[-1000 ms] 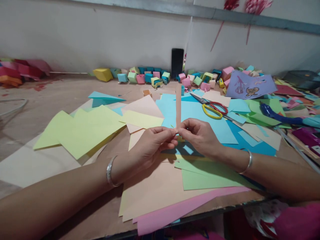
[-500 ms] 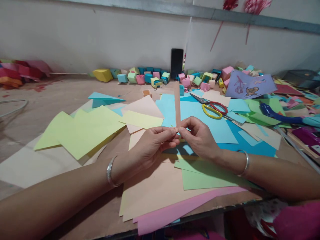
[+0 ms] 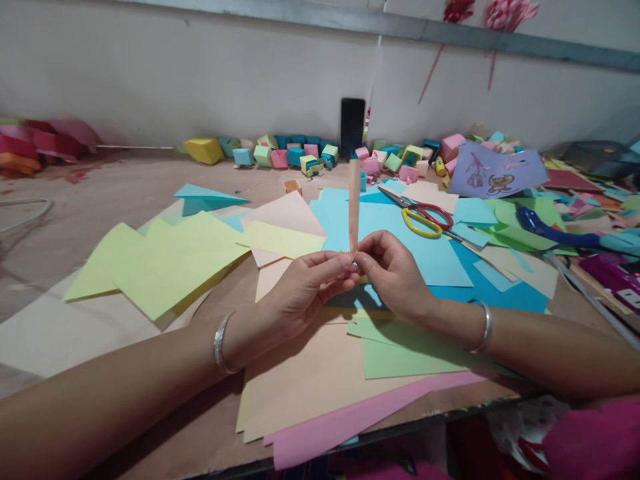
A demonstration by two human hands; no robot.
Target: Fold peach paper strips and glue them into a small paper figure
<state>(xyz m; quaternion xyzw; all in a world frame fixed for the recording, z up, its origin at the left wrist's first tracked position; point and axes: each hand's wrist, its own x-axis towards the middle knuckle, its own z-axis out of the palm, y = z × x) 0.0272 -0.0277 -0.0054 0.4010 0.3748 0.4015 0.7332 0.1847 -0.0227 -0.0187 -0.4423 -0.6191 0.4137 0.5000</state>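
A narrow peach paper strip (image 3: 355,203) stands upright between my two hands, its lower end pinched at the fingertips. My left hand (image 3: 313,283) is closed, thumb against forefinger, at the strip's base. From the other side, my right hand (image 3: 393,270) pinches the same end with thumb and forefinger. Fingers hide the bottom of the strip. Below and around my hands lie a light blue sheet (image 3: 425,247), a peach sheet (image 3: 305,380) and a green sheet (image 3: 405,357). Red- and yellow-handled scissors (image 3: 423,220) rest on the blue paper behind my right hand.
Yellow-green sheets (image 3: 165,260) lie at left. Small folded paper boxes (image 3: 295,155) line the wall beside an upright phone (image 3: 353,128). A blue-handled tool (image 3: 555,230), a purple drawing sheet (image 3: 497,172) and paper scraps crowd the right. A pink sheet (image 3: 320,433) overhangs the front edge.
The paper strip has turned slightly and looks narrower, with a fold line showing along it. Both hands keep their pinch at its base; the whole view has shifted a little.
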